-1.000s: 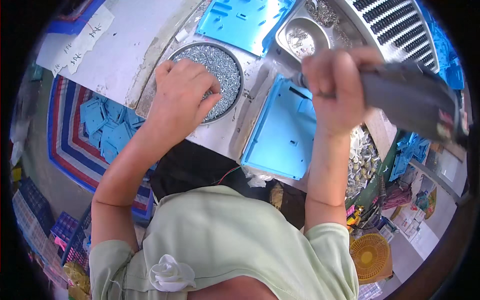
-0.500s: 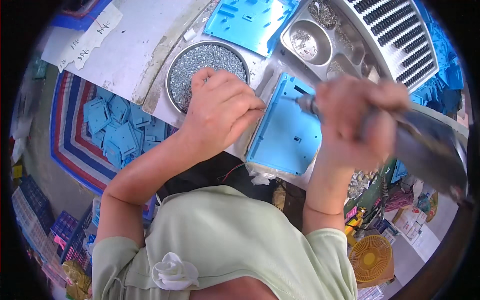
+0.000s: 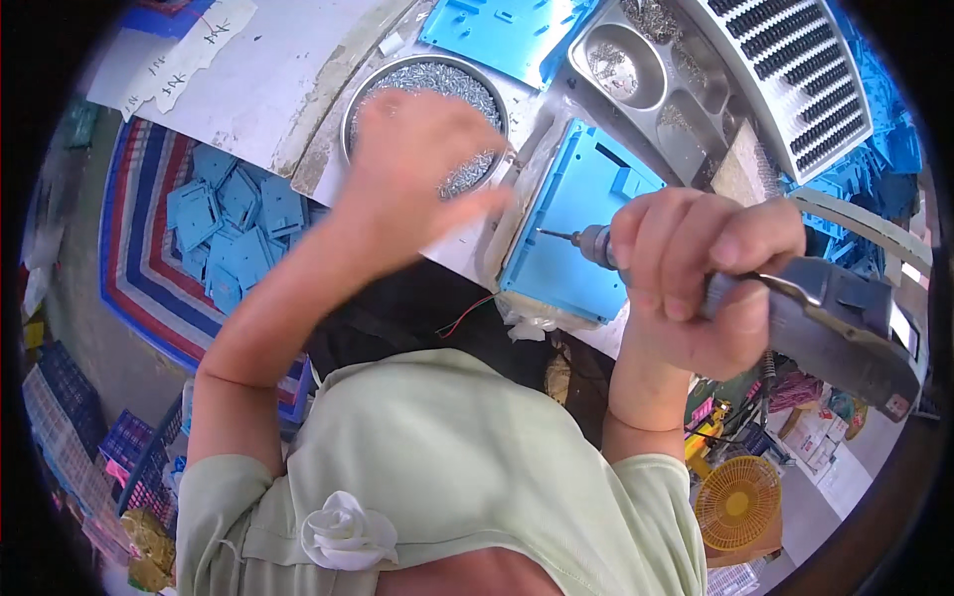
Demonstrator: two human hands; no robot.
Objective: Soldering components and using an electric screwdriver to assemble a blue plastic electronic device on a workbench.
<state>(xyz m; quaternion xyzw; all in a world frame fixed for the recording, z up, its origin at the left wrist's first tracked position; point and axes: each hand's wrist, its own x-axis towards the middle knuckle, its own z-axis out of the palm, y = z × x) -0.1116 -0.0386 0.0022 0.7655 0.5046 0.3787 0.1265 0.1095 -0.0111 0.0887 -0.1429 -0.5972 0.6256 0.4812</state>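
Note:
My right hand [image 3: 696,278] is closed round a dark grey electric screwdriver [image 3: 825,313]. Its thin bit points left over a blue plastic panel [image 3: 571,214]; whether the tip touches the panel I cannot tell. The panel has a slot and a raised frame near its far side and lies on the near edge of the worktable. My left hand [image 3: 422,164], smeared by motion, is over a round metal bowl [image 3: 345,149] of small silver screws [image 3: 462,89]. Its thumb stands apart from the fingers, and nothing shows between them.
Another blue panel [image 3: 507,30] lies farther back. A metal tray with compartments [image 3: 686,149] holds small metal parts, beside a white rack of black pieces [image 3: 795,79]. Left of the table, a striped bag [image 3: 139,238] contains several blue parts [image 3: 229,233]. A yellow fan [image 3: 737,502] stands lower right.
My left hand has moved from beside the panel up over the screw bowl, its thumb parting from the fingers. The screwdriver has shifted down and left, away from the panel's far slot.

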